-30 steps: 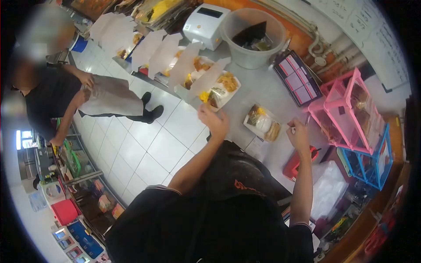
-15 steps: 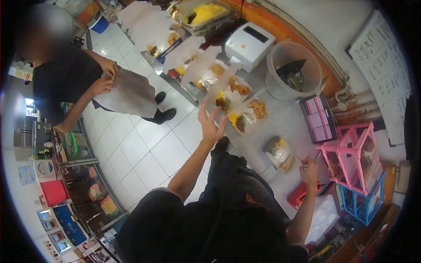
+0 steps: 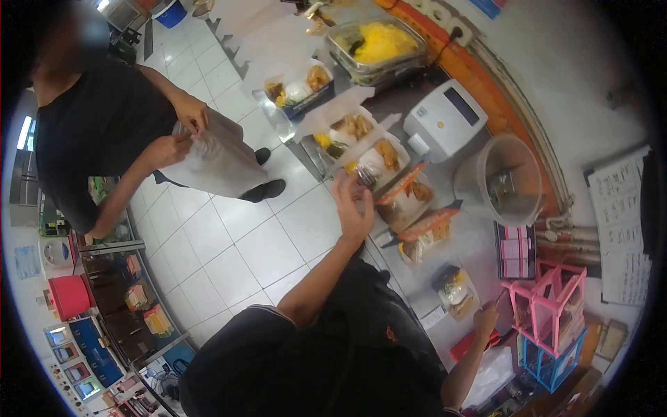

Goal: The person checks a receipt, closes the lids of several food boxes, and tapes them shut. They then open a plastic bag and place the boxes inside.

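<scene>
Left hand (image 3: 354,205) raised beside open meal box (image 3: 381,161); right hand (image 3: 484,321) low near wrapped meal (image 3: 455,292); co-worker (image 3: 97,125) standing apart.

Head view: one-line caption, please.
Left hand over open meal boxes on the counter; right hand beside a bagged meal.

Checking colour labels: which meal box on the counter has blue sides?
The open box farthest up the row, beside the tray of yellow food; its outer wall is dark blue. The boxes nearer the left hand are white or orange-edged.
</scene>
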